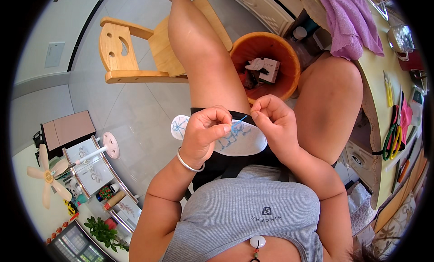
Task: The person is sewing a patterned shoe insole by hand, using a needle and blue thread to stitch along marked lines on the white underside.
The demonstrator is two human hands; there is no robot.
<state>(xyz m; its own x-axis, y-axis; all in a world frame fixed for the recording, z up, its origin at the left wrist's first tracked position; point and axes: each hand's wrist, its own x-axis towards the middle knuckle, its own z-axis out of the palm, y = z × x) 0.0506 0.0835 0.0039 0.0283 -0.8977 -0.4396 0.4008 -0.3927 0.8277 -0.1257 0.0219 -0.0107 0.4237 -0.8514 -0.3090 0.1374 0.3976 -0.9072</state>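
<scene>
Grey floor tiles below; left hand [205,133] pinches white embroidered insole [226,135] lying crosswise on the lap, right hand [271,119] pinched on blue thread [240,120].

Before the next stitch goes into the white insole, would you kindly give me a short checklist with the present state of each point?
1. Insole supported: ok, it lies across the lap, with the left hand gripping it from above.
2. Thread in hand: ok, a blue thread runs from the insole toward the right hand, whose fingers are pinched shut.
3. Needle visible: cannot tell, too small to make out.
4. Pattern in view: ok, blue stitching shows between the hands.
5. Scissors within reach: ok, scissors lie on the table at the right.
</scene>
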